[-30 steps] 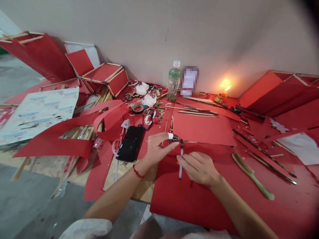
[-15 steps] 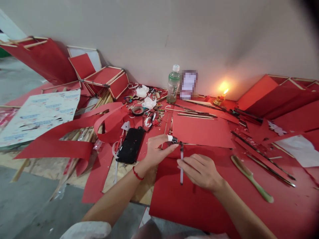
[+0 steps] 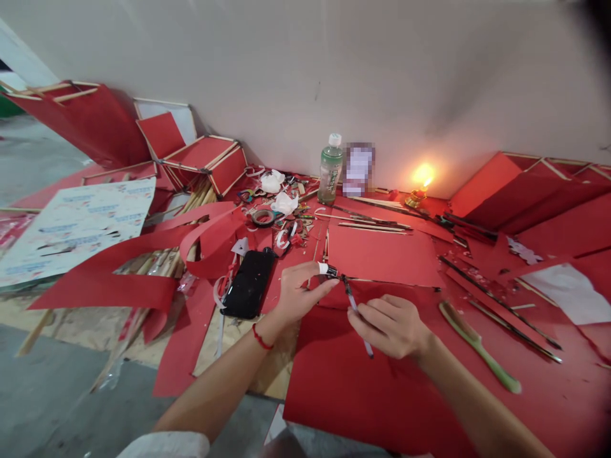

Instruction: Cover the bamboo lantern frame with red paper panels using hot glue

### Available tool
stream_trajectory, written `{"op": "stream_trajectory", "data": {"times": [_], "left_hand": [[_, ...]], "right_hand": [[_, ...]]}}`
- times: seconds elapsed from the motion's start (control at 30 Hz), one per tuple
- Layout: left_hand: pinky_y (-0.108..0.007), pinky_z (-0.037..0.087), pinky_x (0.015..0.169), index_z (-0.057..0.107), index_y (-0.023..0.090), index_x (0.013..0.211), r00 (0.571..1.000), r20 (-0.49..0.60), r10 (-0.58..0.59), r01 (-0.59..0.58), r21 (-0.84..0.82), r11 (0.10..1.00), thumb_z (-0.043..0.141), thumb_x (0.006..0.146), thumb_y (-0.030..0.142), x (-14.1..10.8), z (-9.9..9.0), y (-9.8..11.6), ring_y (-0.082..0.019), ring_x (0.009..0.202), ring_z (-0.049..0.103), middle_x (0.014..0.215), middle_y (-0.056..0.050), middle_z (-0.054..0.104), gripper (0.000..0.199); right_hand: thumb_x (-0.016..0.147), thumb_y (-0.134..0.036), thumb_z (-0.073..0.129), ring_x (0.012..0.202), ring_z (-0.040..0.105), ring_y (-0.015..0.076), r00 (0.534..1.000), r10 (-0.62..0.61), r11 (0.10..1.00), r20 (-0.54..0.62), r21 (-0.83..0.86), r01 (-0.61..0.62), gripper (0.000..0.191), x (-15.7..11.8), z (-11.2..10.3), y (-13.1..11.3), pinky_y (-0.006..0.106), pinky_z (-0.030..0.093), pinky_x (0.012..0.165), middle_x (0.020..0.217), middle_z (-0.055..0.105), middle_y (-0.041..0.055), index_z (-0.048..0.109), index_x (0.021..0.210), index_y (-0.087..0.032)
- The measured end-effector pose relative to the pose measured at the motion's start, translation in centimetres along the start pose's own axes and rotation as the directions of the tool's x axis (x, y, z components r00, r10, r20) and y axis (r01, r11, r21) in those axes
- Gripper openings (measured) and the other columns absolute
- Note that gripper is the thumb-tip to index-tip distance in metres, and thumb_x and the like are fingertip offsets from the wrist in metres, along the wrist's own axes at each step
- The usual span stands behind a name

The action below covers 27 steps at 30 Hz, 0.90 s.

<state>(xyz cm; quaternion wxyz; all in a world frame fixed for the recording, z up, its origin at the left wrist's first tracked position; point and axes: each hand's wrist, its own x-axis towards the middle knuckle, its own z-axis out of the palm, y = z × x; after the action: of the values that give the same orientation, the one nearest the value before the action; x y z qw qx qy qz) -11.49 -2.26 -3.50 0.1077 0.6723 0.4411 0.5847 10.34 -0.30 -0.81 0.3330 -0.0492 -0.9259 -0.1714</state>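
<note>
My right hand is closed round a slim pen-like rod with a pale barrel. Its dark upper end meets the left end of a thin dark-edged wooden stick, which lies along the near edge of a red paper sheet. My left hand is closed in a pinch at that same end, thumb and index finger close together. White and black wrapping covers the index fingertip. What exactly lies between those fingertips is hidden.
A lit candle lamp burns by the wall, near a bottle and a propped phone. A black phone lies left, a green-handled comb right. Tape, scraps, sticks and red paper frames surround the workspace.
The rod has swung from nearly upright to a slant, its lower end now farther right. My right hand has shifted slightly right; my left stays at the stick's end.
</note>
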Motion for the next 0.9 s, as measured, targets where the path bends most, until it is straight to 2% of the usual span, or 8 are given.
{"op": "stream_trajectory", "data": {"times": [0.2, 0.5, 0.6, 0.77, 0.9], "left_hand": [[-0.021, 0.051, 0.056, 0.073, 0.018, 0.077, 1.0, 0.0, -0.003, 0.003, -0.01, 1.0, 0.076, 0.083, 0.034, 0.0, 0.0, -0.1, -0.013, 0.057, 0.067, 0.067, -0.002, 0.075, 0.017], [-0.021, 0.05, 0.056, 0.072, 0.018, 0.077, 1.0, 0.002, 0.001, -0.001, -0.001, 1.0, 0.074, 0.084, 0.034, -0.1, 0.0, 0.0, -0.013, 0.057, 0.067, 0.067, -0.002, 0.074, 0.018], [-0.022, 0.05, 0.056, 0.072, 0.018, 0.076, 1.0, 0.001, -0.015, 0.015, 0.017, 1.0, 0.074, 0.084, 0.037, -0.1, 0.0, -0.1, -0.013, 0.057, 0.067, 0.066, -0.002, 0.074, 0.021], [-0.022, 0.049, 0.055, 0.07, 0.018, 0.07, 0.999, 0.007, -0.043, 0.043, 0.025, 0.999, 0.074, 0.084, 0.039, -0.3, 0.1, -0.2, -0.012, 0.055, 0.065, 0.063, -0.001, 0.071, 0.026], [-0.023, 0.05, 0.057, 0.07, 0.017, 0.07, 0.999, 0.011, -0.031, 0.031, 0.012, 0.999, 0.075, 0.084, 0.036, -0.3, 0.1, -0.2, -0.013, 0.057, 0.065, 0.065, -0.002, 0.072, 0.024]], "right_hand": [[0.089, -0.009, 0.063, 0.064, 0.052, 0.0088, 0.994, -0.041, 0.996, -0.098, -0.08, 0.033, 0.008, 0.7, -0.5, 0.8, 0.026, 0.034, 0.055, 0.074, 0.064, 0.0001, 0.067, 0.086, -0.015], [0.088, -0.004, 0.062, 0.067, 0.057, 0.0126, 0.991, 0.096, 0.985, -0.093, -0.136, -0.108, 0.012, 1.2, -1.7, 2.1, 0.028, 0.043, 0.06, 0.074, 0.067, 0.0017, 0.066, 0.09, -0.016], [0.086, -0.006, 0.066, 0.068, 0.059, 0.0128, 0.982, 0.125, 0.988, -0.142, -0.077, -0.137, 0.011, 0.6, -1.6, 2.2, 0.027, 0.045, 0.06, 0.075, 0.067, 0.0017, 0.065, 0.092, -0.015], [0.088, -0.009, 0.062, 0.072, 0.062, 0.0138, 0.989, 0.033, 0.999, -0.146, 0.047, -0.026, 0.007, -0.8, -1.1, 0.6, 0.027, 0.045, 0.061, 0.08, 0.068, 0.0047, 0.067, 0.091, -0.012], [0.089, -0.008, 0.059, 0.071, 0.063, 0.0136, 0.988, 0.079, 0.993, -0.134, 0.094, -0.067, 0.01, -1.5, -1.3, -0.2, 0.027, 0.046, 0.061, 0.079, 0.068, 0.0048, 0.067, 0.091, -0.012]]}}
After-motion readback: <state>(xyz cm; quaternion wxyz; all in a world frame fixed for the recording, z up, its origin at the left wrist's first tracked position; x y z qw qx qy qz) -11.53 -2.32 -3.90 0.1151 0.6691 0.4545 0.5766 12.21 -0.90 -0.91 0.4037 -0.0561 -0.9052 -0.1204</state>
